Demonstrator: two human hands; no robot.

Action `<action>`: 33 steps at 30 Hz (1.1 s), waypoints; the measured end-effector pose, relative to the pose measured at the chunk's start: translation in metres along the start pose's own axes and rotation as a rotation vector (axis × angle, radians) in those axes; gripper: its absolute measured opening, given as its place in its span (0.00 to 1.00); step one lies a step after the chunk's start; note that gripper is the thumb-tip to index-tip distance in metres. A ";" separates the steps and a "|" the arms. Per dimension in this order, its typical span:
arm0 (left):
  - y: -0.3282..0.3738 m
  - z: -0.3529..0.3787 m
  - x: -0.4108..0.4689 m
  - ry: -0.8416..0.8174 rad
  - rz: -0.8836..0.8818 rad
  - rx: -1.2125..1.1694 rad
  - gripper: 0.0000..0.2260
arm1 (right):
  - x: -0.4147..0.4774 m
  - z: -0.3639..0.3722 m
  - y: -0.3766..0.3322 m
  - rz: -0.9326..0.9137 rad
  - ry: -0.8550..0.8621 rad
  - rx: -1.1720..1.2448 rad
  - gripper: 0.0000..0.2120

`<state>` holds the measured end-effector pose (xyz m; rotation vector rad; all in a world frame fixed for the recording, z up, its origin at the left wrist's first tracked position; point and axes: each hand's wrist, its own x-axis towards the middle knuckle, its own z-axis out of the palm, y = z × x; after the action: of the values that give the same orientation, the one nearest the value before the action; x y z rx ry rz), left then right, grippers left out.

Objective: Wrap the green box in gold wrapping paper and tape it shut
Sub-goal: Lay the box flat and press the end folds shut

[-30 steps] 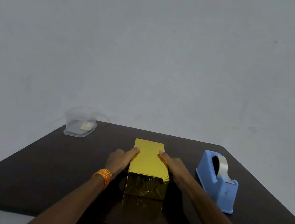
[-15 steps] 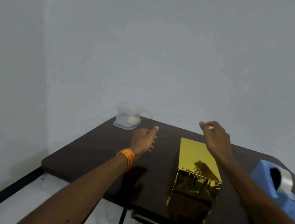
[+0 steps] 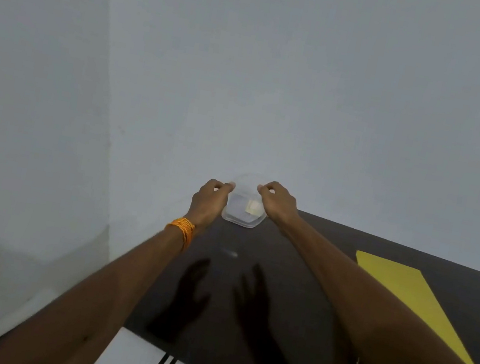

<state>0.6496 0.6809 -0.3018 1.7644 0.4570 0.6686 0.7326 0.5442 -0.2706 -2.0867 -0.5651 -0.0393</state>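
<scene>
Wrapping appears finished, the box (image 3: 403,301) left apart, while a tub (image 3: 239,215) is pinched by left hand (image 3: 210,202) and right hand (image 3: 279,202).

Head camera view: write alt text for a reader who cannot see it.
The left hand and right hand grip opposite sides of a clear plastic container at the far left corner of a dark table. The gold-wrapped box lies to the right, partly hidden by the right forearm. An orange band circles the left wrist.
</scene>
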 end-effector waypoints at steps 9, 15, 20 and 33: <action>-0.033 0.028 0.062 -0.133 -0.072 -0.021 0.33 | 0.056 0.033 0.040 0.006 0.067 -0.149 0.17; -0.047 0.044 0.061 -0.142 -0.121 -0.137 0.41 | 0.052 0.039 0.046 -0.048 0.146 -0.119 0.12; -0.034 0.031 0.023 -0.103 -0.085 -0.156 0.38 | 0.021 0.024 0.040 -0.064 0.120 -0.061 0.10; -0.020 -0.019 -0.113 -0.107 -0.013 -0.045 0.26 | -0.113 -0.015 0.023 -0.100 -0.015 -0.056 0.09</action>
<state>0.5520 0.6311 -0.3408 1.7434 0.3771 0.5682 0.6439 0.4789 -0.3080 -2.1131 -0.6843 -0.0978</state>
